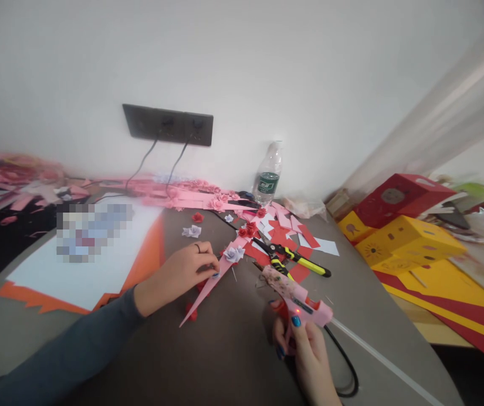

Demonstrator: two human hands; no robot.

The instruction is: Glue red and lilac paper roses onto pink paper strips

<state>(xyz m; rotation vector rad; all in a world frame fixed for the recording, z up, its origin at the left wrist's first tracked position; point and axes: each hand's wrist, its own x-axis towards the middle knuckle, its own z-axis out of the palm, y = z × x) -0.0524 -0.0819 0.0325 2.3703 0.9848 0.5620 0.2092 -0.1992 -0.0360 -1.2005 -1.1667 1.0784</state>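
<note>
My right hand [305, 349] is wrapped around the handle of a pink hot glue gun [292, 296], its nozzle pointing up and left. A clear glue stick [377, 352] trails from its back end. My left hand [186, 268] has its fingers bent and closed at the edge of a long, pointed pink paper strip [208, 290]. A white paper flower [234, 255] sits on this strip, just beyond my fingertips. Red paper roses [248, 230] lie at the strip's far end. Another red paper flower [191, 311] shows partly beneath the strip.
Yellow-and-black pliers [305, 260] lie among red and white paper scraps [282, 231]. A water bottle [268, 175] stands by the wall. White sheets [34, 270] over orange paper [149, 265] lie left; yellow boxes [411, 242] stand right. A black cord [354, 369] loops near the glue gun.
</note>
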